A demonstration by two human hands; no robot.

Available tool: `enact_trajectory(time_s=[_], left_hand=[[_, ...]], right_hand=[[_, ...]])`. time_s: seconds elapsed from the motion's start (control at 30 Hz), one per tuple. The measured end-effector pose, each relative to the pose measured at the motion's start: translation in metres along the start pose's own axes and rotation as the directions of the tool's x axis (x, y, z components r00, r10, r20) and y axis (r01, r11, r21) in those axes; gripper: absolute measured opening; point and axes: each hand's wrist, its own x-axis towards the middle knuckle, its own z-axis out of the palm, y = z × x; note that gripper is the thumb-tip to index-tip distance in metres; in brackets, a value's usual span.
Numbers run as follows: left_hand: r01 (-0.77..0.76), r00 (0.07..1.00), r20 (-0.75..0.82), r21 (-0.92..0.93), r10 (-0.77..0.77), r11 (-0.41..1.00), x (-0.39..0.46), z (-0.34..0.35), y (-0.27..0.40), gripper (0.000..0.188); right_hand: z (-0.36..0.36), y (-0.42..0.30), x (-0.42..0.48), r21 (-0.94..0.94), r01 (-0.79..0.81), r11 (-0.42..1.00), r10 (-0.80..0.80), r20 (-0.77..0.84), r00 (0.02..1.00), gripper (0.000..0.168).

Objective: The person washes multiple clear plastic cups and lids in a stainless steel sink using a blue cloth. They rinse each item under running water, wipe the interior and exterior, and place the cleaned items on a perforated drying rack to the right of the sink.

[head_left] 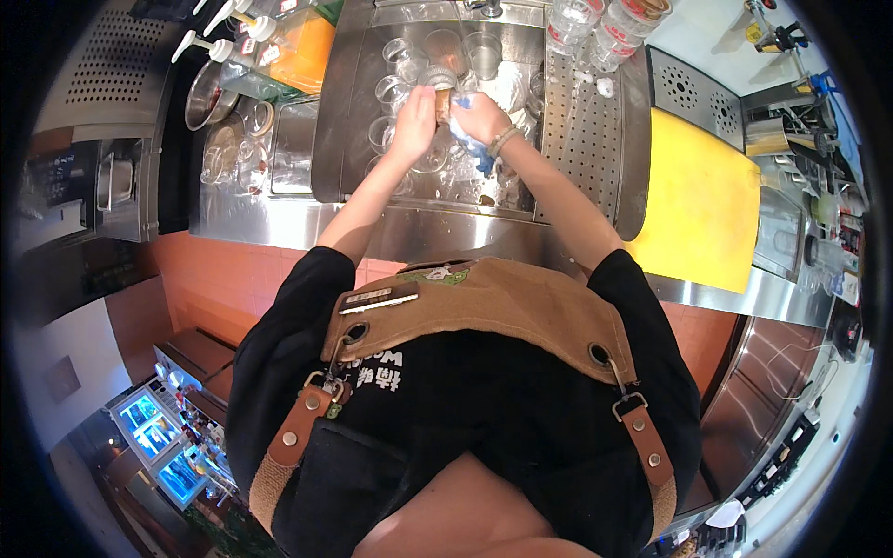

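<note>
Both hands are over a stainless steel sink point(356, 77) that holds several clear cups and glasses. My left hand point(417, 120) grips the left side of a clear ribbed glass point(439, 77) with something brownish seen at its lower part. My right hand point(480, 118) is closed on a blue-and-white cloth point(477, 148), held against the glass's right side. A bracelet is on the right wrist. A row of glasses point(382, 134) stands along the sink's left side. Beyond the hands are a clear cup point(483, 56) and a larger one point(445, 52). White foam or wet film lies at the right.
Right of the sink are a perforated drainboard point(579, 132), stacked measuring cups point(572, 28) and a yellow board point(698, 202). At left stand pump bottles point(296, 52), a steel bowl point(209, 97) and glass jars point(223, 150). The faucet point(491, 8) is at the far edge.
</note>
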Motion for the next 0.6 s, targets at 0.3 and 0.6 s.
enact_trajectory(time_s=[0.3,0.6], left_hand=[[0.938,0.049,0.890,0.114,-0.453,0.327,0.012,-0.032,0.007,0.053],[0.890,0.224,0.719,0.123,-0.658,0.438,0.008,-0.015,0.005,0.051]], right_hand=[[-0.004,0.001,-0.022,-0.332,0.381,0.863,-0.352,0.148,0.924,0.019],[0.002,0.011,-0.021,-0.057,0.110,0.992,-0.113,-0.048,0.992,0.023]])
